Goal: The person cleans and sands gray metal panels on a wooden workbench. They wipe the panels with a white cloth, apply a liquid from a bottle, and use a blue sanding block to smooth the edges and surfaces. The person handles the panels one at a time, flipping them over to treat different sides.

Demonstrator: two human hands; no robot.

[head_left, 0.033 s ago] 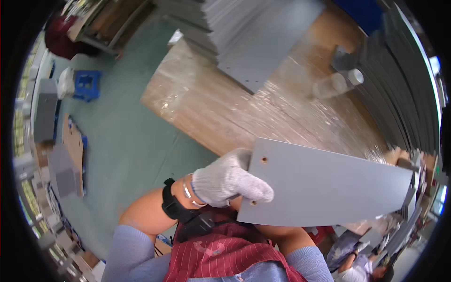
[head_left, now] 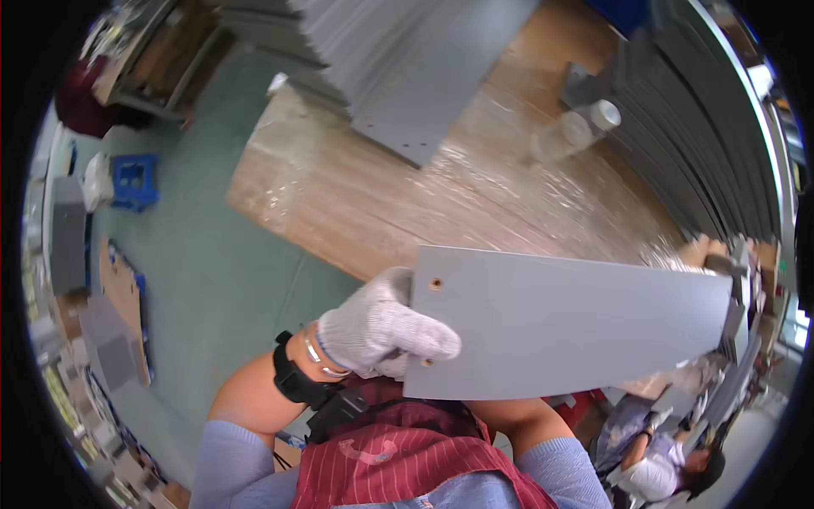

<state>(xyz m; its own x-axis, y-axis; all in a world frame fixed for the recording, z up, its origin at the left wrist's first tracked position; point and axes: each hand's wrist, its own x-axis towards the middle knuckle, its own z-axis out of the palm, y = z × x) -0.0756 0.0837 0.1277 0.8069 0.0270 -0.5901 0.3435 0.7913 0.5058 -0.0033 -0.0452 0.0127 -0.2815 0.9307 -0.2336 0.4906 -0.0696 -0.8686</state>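
My left hand [head_left: 386, 327], in a whitish knit glove, is closed on the narrow left end of a flat grey panel [head_left: 560, 331]. Its thumb lies across the upper face, between two small brass-coloured holes; the other fingers go underneath. The panel tapers, with one curved edge, and is held tilted in front of my body. My right forearm [head_left: 513, 416] runs up behind the panel, which hides my right hand and its fingers.
Beyond the panel is a plastic-wrapped wooden table [head_left: 339, 195] bearing a grey panel stack [head_left: 424, 85], a clear white-capped bottle [head_left: 581, 131] and a row of upright grey panels [head_left: 678, 144]. A blue stool [head_left: 134, 181] stands left on the green floor. Another person [head_left: 653, 458] sits at lower right.
The table, stacks and panel have shifted left in the view, and the panel's far end has swung slightly up. My left hand keeps its hold.
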